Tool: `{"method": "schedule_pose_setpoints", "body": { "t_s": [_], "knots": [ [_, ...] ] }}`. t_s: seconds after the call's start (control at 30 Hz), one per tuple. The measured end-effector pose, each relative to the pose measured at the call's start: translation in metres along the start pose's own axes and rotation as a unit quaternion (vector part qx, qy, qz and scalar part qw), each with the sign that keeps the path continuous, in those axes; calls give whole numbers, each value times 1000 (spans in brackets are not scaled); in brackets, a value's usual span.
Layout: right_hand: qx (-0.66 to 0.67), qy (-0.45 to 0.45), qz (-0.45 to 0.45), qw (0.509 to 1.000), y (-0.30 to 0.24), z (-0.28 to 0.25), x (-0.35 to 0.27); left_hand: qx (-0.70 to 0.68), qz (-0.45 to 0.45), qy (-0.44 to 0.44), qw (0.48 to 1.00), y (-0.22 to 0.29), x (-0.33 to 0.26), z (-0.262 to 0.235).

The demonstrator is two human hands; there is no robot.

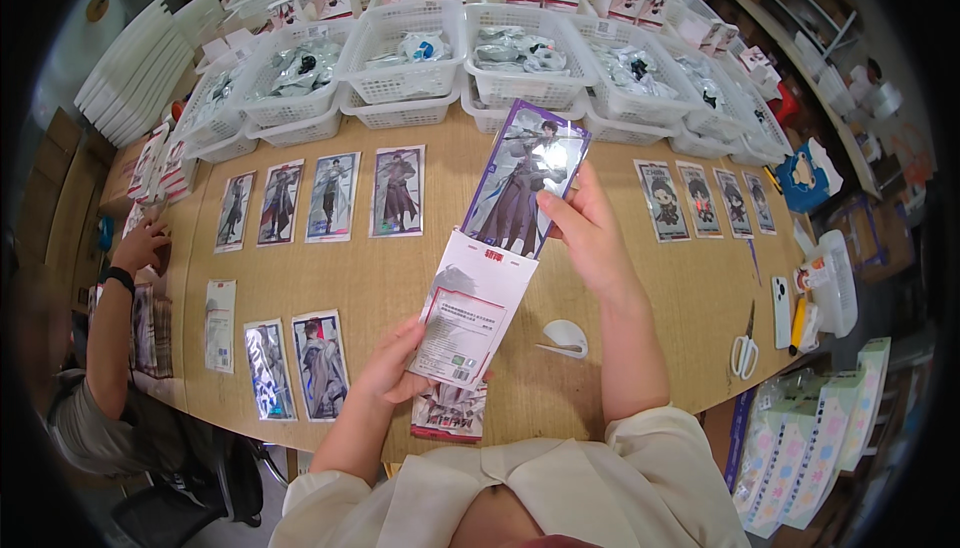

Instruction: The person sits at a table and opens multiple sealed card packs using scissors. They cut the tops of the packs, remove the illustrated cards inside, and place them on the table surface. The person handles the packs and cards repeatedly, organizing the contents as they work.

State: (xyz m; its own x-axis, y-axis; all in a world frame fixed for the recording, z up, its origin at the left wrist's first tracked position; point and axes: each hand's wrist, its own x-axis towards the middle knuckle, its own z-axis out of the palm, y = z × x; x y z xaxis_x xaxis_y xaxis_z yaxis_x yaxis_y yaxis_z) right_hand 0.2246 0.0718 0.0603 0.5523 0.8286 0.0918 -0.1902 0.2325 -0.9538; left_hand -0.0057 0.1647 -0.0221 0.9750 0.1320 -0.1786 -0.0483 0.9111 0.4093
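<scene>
My left hand point(393, 363) is closed on the lower left edge of a white printed paper sleeve point(470, 308), which tilts up to the right. Between the thumb and fingers of my right hand point(588, 223) is a glossy purple-bordered picture card point(520, 183) showing a standing figure. The card's lower end meets the sleeve's upper edge; whether it is partly inside I cannot tell. Under the sleeve, near the table's front edge, lies a stack of red-and-grey printed packets point(448, 416). A white, round-ended piece with a notch point(563, 338) lies right of the sleeve.
White baskets point(405, 73) of bagged items line the far side. Picture cards point(398, 193) lie in rows at left, with smaller ones point(662, 203) at right. Scissors point(744, 353) and a phone point(781, 313) sit near the right edge. Another person's hand point(145, 246) is at far left.
</scene>
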Motion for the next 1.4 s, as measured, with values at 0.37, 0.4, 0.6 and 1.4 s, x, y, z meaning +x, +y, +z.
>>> {"method": "schedule_pose_setpoints", "body": {
  "t_s": [0.37,0.4,0.6,1.4],
  "knots": [
    [22,105,-132,985,5,-12,13,-34,-118,-64,990,3,-3,4],
    [4,107,-122,987,6,-17,13,-38,-119,-67,990,4,-2,5],
    [-113,-27,-47,992,8,-1,4,-96,-74,-121,985,6,0,4],
    [-277,73,22,958,126,-33,103,757,403,365,363,61,85,-41]
  ]
}}
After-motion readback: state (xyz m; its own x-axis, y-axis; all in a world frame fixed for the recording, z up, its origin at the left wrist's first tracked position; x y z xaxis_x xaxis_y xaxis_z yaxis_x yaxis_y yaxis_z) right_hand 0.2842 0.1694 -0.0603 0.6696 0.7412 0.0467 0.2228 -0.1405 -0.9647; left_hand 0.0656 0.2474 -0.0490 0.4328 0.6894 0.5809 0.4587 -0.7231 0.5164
